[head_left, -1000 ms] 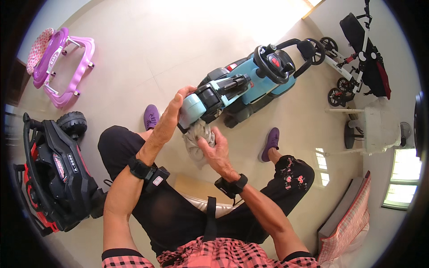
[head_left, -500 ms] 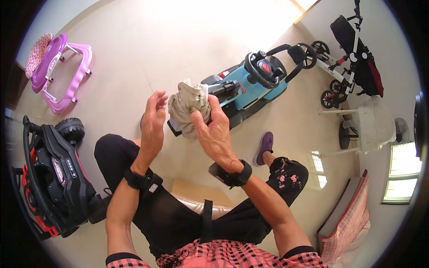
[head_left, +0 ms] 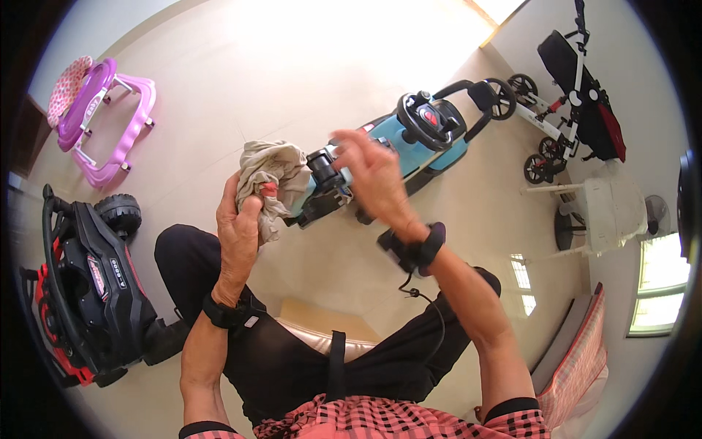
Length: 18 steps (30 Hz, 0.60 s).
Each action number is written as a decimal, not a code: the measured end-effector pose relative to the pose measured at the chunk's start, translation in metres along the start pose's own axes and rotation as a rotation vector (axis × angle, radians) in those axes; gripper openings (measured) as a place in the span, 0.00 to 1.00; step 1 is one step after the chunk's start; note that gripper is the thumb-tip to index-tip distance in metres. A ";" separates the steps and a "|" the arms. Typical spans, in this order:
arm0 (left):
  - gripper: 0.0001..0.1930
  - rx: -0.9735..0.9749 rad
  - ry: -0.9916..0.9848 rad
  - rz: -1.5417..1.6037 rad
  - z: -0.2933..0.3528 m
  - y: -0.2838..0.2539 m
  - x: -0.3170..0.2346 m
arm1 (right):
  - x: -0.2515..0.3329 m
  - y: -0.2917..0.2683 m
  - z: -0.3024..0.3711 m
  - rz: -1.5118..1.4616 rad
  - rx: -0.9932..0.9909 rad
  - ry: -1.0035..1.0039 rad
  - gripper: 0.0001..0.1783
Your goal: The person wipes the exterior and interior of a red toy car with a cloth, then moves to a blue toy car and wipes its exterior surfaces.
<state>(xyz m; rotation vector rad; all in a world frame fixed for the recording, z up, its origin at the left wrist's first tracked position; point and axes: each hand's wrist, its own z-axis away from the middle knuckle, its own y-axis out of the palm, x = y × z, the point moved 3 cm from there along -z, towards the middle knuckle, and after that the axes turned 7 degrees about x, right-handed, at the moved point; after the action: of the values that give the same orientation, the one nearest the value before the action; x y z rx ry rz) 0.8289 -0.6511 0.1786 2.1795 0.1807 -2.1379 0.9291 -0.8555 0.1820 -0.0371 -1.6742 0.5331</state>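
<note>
A crumpled beige cloth (head_left: 267, 164) is bunched in my left hand (head_left: 240, 234), whose fingers and thumb are closed on it in front of my left knee. A small reddish patch shows among its folds near the thumb. My right hand (head_left: 380, 186) is apart from the cloth, over the body of a light-blue and black ride-on toy car (head_left: 409, 139). Its fingers are smeared by motion, and I cannot tell whether they touch the car. The car's black steering wheel (head_left: 426, 121) lies beyond that hand. The cloth partly covers the car's near left end.
A pink and purple baby walker (head_left: 110, 121) stands at the far left. Nearer on the left is a black and red toy vehicle (head_left: 95, 285). A folded stroller (head_left: 578, 102), a white-covered stand (head_left: 610, 205) and a checked-cloth-covered pad (head_left: 574, 366) line the right side.
The cloth has passed from my right hand to my left and shifted left. My right hand has let go and moved right, over the toy car. My left hand has closed.
</note>
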 end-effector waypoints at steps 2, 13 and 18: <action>0.21 0.011 -0.084 0.162 0.006 -0.006 0.007 | -0.014 -0.022 -0.021 0.192 -0.046 -0.073 0.16; 0.26 0.069 0.177 -0.422 -0.016 0.035 0.020 | -0.071 0.026 -0.045 0.370 0.079 -0.178 0.14; 0.16 0.020 0.064 0.079 -0.020 0.030 0.049 | -0.069 0.034 -0.049 0.340 0.115 -0.129 0.14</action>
<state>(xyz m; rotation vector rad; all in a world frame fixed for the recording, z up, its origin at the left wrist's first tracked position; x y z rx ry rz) 0.8538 -0.6768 0.1294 2.2287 0.0758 -2.0389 0.9786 -0.8313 0.1092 -0.2098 -1.7702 0.9036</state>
